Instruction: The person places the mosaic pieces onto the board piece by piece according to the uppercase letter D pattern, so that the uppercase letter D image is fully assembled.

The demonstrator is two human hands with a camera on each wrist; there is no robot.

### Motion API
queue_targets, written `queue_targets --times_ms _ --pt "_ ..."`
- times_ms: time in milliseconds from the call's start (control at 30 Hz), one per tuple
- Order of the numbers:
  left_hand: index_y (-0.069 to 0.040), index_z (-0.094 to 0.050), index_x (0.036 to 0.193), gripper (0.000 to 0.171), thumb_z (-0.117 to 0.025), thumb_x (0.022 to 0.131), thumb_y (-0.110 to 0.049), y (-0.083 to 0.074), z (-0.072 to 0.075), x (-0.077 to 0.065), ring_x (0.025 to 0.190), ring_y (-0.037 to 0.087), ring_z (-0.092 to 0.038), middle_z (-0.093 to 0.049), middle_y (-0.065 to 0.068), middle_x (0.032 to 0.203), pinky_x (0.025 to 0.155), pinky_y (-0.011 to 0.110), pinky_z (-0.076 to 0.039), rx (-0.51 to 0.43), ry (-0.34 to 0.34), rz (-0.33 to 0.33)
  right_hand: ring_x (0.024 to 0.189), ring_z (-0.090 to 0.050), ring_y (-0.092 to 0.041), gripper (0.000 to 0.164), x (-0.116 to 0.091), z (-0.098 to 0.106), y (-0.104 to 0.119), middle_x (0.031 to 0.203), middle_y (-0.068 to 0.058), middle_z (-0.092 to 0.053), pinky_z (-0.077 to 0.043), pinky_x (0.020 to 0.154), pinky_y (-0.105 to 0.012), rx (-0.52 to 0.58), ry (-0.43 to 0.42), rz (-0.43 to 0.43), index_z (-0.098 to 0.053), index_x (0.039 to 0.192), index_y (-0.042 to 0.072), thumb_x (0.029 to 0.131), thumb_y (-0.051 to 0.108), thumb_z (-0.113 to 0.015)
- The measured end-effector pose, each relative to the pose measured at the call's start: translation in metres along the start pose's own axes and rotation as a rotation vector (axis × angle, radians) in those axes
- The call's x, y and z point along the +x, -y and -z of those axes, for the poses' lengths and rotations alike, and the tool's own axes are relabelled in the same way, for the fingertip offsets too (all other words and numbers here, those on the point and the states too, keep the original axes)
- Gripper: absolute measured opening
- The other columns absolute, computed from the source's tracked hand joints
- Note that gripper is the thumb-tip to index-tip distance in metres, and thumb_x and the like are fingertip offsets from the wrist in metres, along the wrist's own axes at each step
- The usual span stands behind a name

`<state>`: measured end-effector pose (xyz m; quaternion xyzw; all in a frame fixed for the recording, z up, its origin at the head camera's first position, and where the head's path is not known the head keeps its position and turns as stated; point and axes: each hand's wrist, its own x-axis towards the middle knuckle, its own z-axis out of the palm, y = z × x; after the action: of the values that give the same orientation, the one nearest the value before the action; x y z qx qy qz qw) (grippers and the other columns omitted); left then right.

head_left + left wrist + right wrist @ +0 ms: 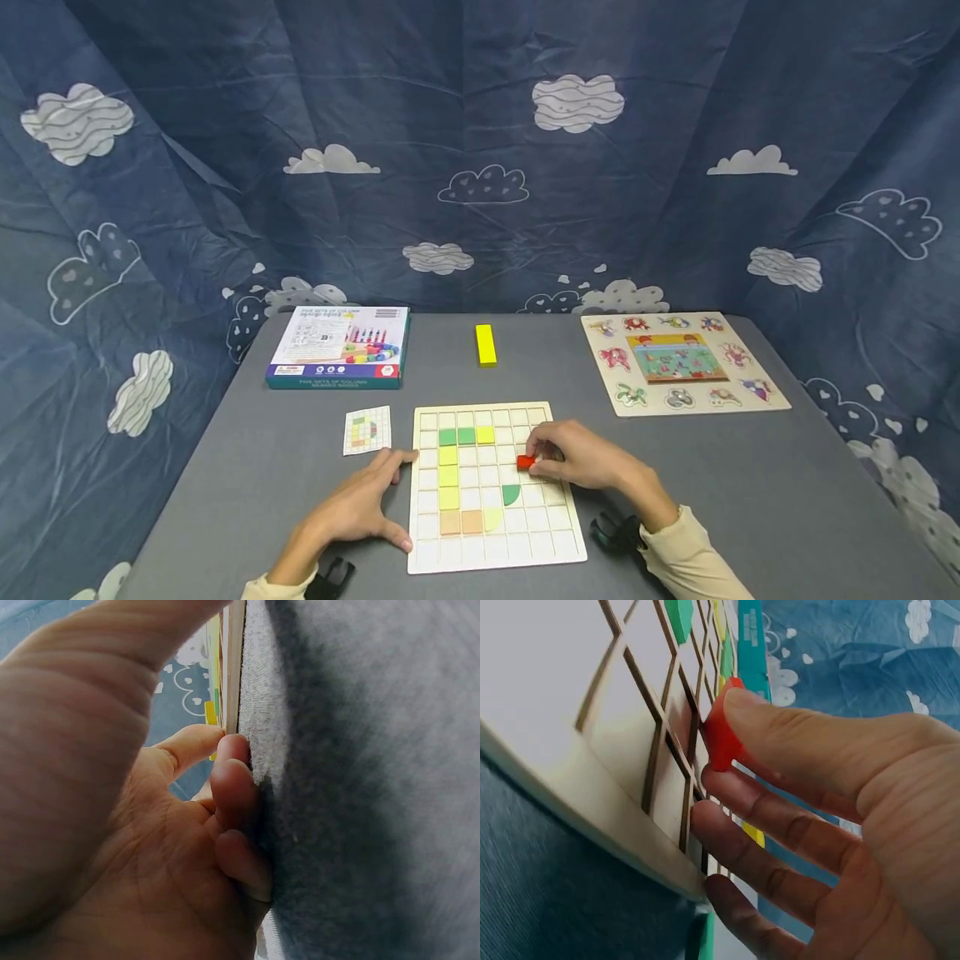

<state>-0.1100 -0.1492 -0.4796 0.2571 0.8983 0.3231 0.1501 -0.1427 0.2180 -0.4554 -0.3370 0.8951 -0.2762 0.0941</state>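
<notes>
A square wooden grid board (517, 547) lies at the front middle of the table in the head view. My right hand (581, 454) pinches a small red piece (721, 731) between thumb and fingers, close over cells on the board's right half. At the board's left edge, my left hand (356, 504) rests with thumb and index finger spread, fingertips right at the rim. Green squares (457, 436), yellow squares (447, 477) and orange squares (461, 522) sit in cells on the left side. A green quarter-circle (511, 495) and a pale yellow one (492, 520) lie nearer the middle.
A small pattern card (367, 429) lies just left of the board. Behind it is a boxed bead set (337, 350). A yellow block (486, 346) stands at the back middle, and a picture puzzle board (682, 367) lies at the back right.
</notes>
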Motion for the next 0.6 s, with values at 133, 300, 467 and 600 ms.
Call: queue_targets --times_ms 133,300,467,600 --pt "-0.013 -0.041 0.147 0.114 -0.093 0.053 -0.052 0.0 0.0 -0.001 0.094 0.017 -0.05 -0.049 0.001 0.113 0.079 0.034 -0.044 0.005 -0.007 0.001 0.077 -0.054 -0.002 0.014 0.004 -0.003 0.004 0.087 0.012 -0.062 -0.049 0.073 -0.025 0.012 0.0 -0.012 -0.067 0.099 0.017 0.09 0.023 -0.076" --pt "-0.012 -0.041 0.147 0.114 -0.093 0.053 -0.052 -0.001 0.001 -0.002 0.094 0.017 -0.05 -0.05 0.001 0.112 0.079 0.034 -0.044 0.005 -0.005 0.003 0.076 -0.054 -0.003 0.014 0.007 -0.006 0.007 0.088 0.01 -0.063 -0.048 0.072 -0.023 0.01 -0.008 -0.008 -0.068 0.1 0.016 0.09 0.021 -0.076" --pt "-0.013 -0.041 0.146 0.114 -0.093 0.053 -0.052 -0.001 0.001 0.0 0.094 0.017 -0.05 -0.049 0.0 0.112 0.08 0.034 -0.044 0.007 -0.007 0.007 0.078 -0.055 -0.005 0.014 0.009 -0.01 0.011 0.09 0.009 -0.064 -0.048 0.073 -0.023 -0.002 -0.002 0.004 -0.068 0.101 0.015 0.091 0.021 -0.075" --pt "-0.013 -0.041 0.146 0.114 -0.093 0.053 -0.053 -0.001 0.001 0.0 0.095 0.017 -0.05 -0.05 0.001 0.112 0.08 0.034 -0.044 0.01 -0.005 0.006 0.083 -0.057 -0.007 0.013 0.009 -0.012 0.014 0.096 0.009 -0.067 -0.048 0.077 -0.025 -0.011 0.004 0.004 -0.071 0.104 0.017 0.092 0.021 -0.074"
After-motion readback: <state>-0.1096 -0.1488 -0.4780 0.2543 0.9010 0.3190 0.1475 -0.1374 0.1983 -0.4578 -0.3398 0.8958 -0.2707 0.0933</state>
